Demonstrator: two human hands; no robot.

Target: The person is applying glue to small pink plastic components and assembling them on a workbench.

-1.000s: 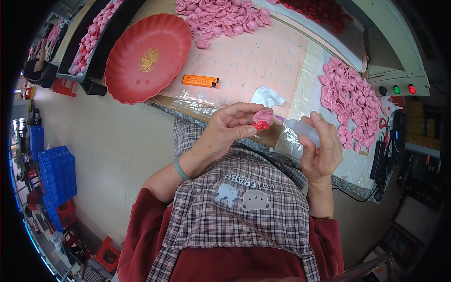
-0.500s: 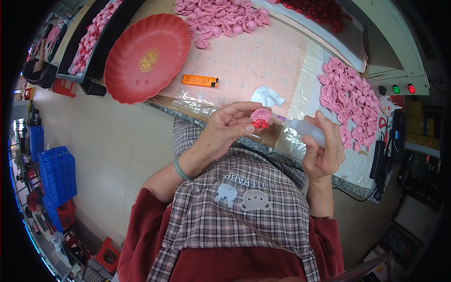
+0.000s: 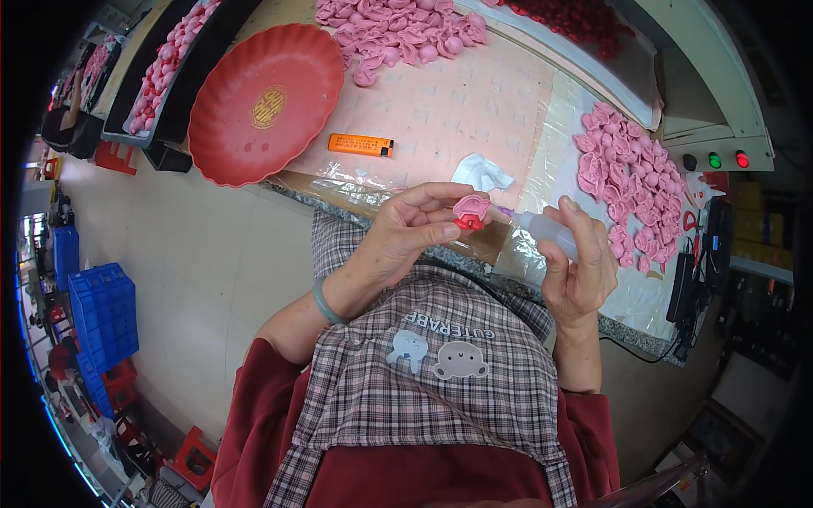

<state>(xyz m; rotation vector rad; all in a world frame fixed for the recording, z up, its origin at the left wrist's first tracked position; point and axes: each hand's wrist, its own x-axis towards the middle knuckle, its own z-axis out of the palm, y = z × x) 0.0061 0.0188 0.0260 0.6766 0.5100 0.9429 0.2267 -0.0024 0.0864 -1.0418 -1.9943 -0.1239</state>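
Observation:
Between the thumb and fingers of my left hand [image 3: 415,224] is a small pink and red molded piece [image 3: 471,210], its pink cupped part uppermost and the red part below. My right hand [image 3: 583,267] grips a translucent squeeze bottle [image 3: 550,234] with a thin purple-based needle tip [image 3: 506,211]. The tip points left at the piece, very close to it; whether they touch I cannot tell. Just beyond my hands a crumpled white cloth [image 3: 481,173] lies on the table [image 3: 457,110]. To its left is an orange lighter [image 3: 361,146].
A red scalloped dish [image 3: 246,85] overhangs the table's left edge. Pink molded pieces lie heaped at the back [image 3: 398,34] and at the right [image 3: 631,182]. A machine with lit buttons [image 3: 715,160] stands at the far right, near black cables [image 3: 683,288]. Blue crates [image 3: 103,313] stand on the floor.
My right hand and the squeeze bottle have shifted slightly left and up. My left hand and the pink and red piece stay almost in place.

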